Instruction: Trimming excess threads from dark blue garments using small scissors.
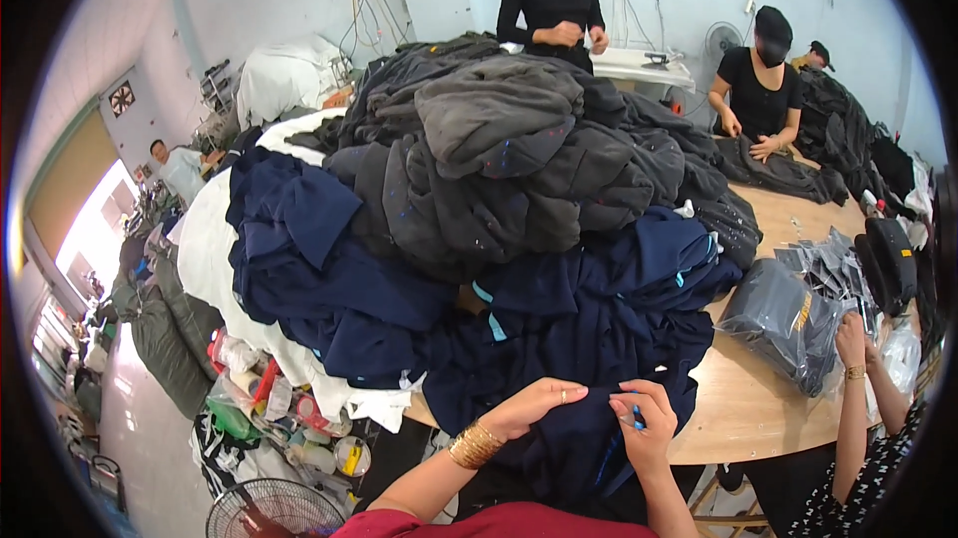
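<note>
Dark navy garments (589, 338) with light blue trim lie in a heap in front of me, and one hangs over the near table edge. My left hand (529, 406), with gold bracelets at the wrist, is closed on the navy cloth, thumb on top; its lower fingers are hidden. To its right, my right hand (649, 420) is bent and closed around a small blue tool (636, 416), mostly covered by the fingers. Its kind cannot be made out. Navy cloth spans the gap between both hands.
A tall heap of dark grey garments (499, 169) rises behind the navy ones. On the wooden table (738, 428) at right lie plastic-wrapped grey packs (783, 313), near a co-worker's hands (853, 338). Two more people stand at the far side. A floor fan (269, 513) is lower left.
</note>
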{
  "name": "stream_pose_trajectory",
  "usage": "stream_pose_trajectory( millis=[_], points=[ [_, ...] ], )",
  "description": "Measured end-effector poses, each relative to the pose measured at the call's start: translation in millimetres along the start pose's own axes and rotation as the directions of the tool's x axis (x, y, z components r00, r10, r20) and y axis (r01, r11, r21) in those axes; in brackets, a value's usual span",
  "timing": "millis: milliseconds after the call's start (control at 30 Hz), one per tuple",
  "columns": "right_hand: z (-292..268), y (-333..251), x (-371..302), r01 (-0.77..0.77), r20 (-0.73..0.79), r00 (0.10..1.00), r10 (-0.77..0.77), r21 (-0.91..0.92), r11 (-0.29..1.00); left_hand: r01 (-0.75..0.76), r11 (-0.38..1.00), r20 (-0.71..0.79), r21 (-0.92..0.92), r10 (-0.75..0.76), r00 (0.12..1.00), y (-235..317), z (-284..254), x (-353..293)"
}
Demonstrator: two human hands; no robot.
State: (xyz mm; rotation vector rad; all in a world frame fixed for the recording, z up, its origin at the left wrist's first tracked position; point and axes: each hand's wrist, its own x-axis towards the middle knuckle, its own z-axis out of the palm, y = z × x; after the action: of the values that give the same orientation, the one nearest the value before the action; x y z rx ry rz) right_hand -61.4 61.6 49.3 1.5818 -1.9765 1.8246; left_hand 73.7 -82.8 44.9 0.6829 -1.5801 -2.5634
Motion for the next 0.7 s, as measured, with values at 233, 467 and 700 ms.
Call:
stream_pose_trajectory(
  millis=[233,467,700],
  points=[
    [11.7,-4.6,4.0,-0.022,0.178,0.984,0.011,0.063,0.998,-0.02,1.0,0.03,-0.012,0.021,0.999,-7.4,-15.5,-7.2],
    [17.2,-5.2,-2.4,0.028,-0.001,1.0,-0.029,-0.091,0.995,-0.236,0.964,-0.004,0.124,0.238,0.971,-11.6,-12.8,2.6],
    [16.0,-4.8,4.0,0.018,0.162,0.987,-0.016,-0.013,1.0,-0.264,0.957,-0.127,0.123,0.279,0.952,-30.1,-13.1,-8.2]
  ],
)
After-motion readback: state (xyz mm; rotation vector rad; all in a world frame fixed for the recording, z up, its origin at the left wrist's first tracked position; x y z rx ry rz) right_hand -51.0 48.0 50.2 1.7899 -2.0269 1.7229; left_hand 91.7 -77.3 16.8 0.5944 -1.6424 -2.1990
